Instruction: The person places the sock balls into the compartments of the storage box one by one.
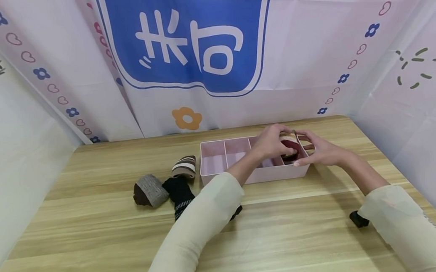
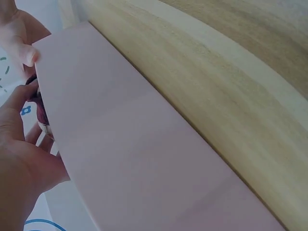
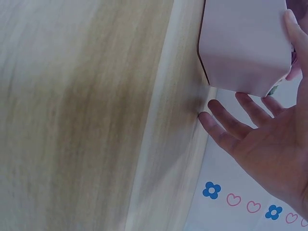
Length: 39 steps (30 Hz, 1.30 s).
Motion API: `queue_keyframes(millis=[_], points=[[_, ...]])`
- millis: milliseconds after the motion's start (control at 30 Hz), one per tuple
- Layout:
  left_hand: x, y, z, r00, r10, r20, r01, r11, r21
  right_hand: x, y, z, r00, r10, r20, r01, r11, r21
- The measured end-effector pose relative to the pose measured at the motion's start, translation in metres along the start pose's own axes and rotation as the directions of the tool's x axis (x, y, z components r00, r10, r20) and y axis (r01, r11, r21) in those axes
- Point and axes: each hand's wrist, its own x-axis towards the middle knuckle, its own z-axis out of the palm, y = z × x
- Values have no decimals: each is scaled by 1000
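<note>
My left hand (image 1: 271,142) reaches into the rightmost compartment of a pink divided box (image 1: 270,174). Its thumb and fingers grip a rolled sock (image 1: 289,137) in dark red and cream, mostly hidden behind the box wall in the left wrist view. At the box's right end is my right hand (image 1: 320,149), thumb at the front rim. In the right wrist view its fingers (image 3: 231,120) are spread loosely beside the end wall. Left of the box lie a grey and brown rolled sock (image 1: 150,190), a striped rolled sock (image 1: 184,168) and a black sock (image 1: 179,193), partly covered by my left sleeve.
The box stands toward the back of a wooden table (image 1: 286,241). Printed white cloth (image 1: 304,62) hangs behind and at both sides. Small black objects show beside my left sleeve (image 1: 205,221) and my right sleeve (image 1: 394,208).
</note>
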Motion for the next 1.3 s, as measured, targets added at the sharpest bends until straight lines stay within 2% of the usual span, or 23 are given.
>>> queue_keyframes(millis=[167, 333, 433, 767, 1000, 1100, 1300], points=[[1, -4, 4, 1000, 13, 14, -12, 998, -68, 0, 0, 1, 1000, -9, -1, 9, 1000, 9], [-1, -9, 8, 997, 49, 68, -39, 989, -141, 1, 0, 2, 1000, -8, 2, 8, 1000, -3], [-3, -12, 11, 994, 59, 88, -46, 988, -147, 0, -1, 2, 1000, 0, 0, 0, 1000, -17], [-5, -16, 9, 994, 67, 85, -51, 983, -177, 1, -2, 3, 1000, 2, 6, -2, 1000, -13], [-12, -20, -7, 992, 88, 85, -65, 970, -235, 1, -1, 3, 1000, 9, 3, -9, 1000, -10], [-17, -24, -20, 993, 94, 74, -76, 975, -211, 1, 0, 2, 1000, 13, 0, -13, 1000, -17], [-36, -31, -49, 996, 73, 57, -59, 973, -222, 0, -2, 2, 1000, 25, -8, -25, 999, -30]])
